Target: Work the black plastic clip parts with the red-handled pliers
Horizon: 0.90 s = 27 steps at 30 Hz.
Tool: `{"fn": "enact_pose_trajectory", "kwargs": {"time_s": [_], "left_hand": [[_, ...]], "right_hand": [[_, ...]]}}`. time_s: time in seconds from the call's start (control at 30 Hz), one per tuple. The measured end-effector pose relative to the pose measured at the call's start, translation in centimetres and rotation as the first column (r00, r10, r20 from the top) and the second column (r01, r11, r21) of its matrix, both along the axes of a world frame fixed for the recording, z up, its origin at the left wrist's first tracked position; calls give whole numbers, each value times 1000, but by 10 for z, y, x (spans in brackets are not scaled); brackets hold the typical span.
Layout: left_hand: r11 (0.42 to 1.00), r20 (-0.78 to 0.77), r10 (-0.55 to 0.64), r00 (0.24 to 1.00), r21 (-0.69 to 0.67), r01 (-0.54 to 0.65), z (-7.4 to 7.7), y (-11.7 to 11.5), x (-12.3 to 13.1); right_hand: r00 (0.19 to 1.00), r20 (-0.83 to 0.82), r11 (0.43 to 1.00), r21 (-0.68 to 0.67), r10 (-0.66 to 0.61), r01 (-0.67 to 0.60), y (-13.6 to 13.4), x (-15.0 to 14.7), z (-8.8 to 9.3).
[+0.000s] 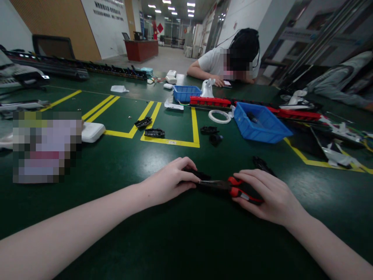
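Note:
My right hand [269,196] is closed around the red-and-black handles of long-nose pliers [214,184], whose jaws point left. At the jaw tips, the thumb and fingers of my left hand [175,179] are pinched together. Whatever is between those fingertips is too small to make out. A dark plastic part [201,174] shows just behind the left fingers and the jaws, and I cannot tell whether the left hand grips it. Beyond my right hand lies another black part [264,165] on the green tabletop [175,241].
Farther off are black parts [154,133], a round black piece [215,139], a tape roll [219,116] and a blue bin [259,124]. A smaller blue bin [186,93] stands behind. At left sits a white case [92,132]. A person [233,58] leans on the far side.

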<state>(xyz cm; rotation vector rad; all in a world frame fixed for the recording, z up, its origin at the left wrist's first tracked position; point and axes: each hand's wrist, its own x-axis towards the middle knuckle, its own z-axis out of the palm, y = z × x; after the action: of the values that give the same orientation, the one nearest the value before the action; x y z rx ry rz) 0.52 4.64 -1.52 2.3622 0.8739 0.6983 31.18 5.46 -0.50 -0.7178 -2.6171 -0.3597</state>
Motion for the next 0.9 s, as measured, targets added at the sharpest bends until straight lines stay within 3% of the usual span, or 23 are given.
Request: {"fn": "enact_pose_trajectory", "kwargs": {"time_s": [0.2, 0.47, 0.9], "left_hand": [[1000, -12, -7, 1000, -15, 6, -1, 0, -1], [999, 8, 5, 1000, -43, -4, -2, 0, 0], [1000, -15, -15, 1000, -6, 15, -1, -1, 0]], "right_hand": [[1000, 16, 999, 32, 14, -14, 0, -2, 3], [998, 12, 993, 102, -68, 67, -5, -8, 3], [995, 77, 996, 74, -59, 54, 2, 1, 6]]}}
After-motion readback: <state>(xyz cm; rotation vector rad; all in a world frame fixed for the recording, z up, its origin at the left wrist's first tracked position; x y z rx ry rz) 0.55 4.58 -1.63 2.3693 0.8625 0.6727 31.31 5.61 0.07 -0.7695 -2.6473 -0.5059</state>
